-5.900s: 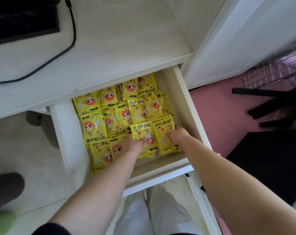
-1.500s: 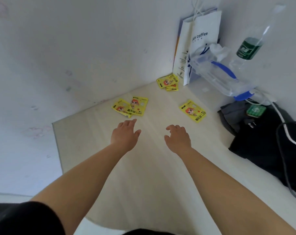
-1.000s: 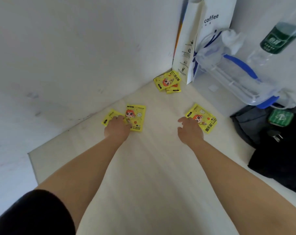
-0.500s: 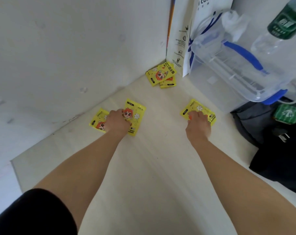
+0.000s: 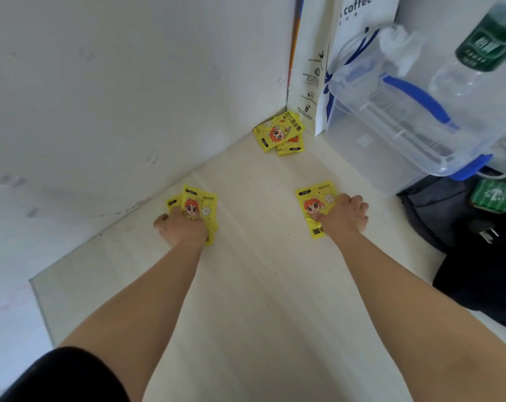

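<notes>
Since half a second back, left hand (image 5: 182, 227) has its two yellow sachets (image 5: 201, 204) raked into an overlap, fingers curled on them. Right hand (image 5: 344, 217) curls over the single sachet (image 5: 312, 200), thumb on its face. Both lie on the pale desktop (image 5: 260, 285) near the wall. Probably light, floppy, slick foil (slides before it lifts), so pinch an edge. Fingertips are hidden; how much foil each pinch has is unclear. Corner sachets (image 5: 278, 133) overlap, count uncertain.
</notes>
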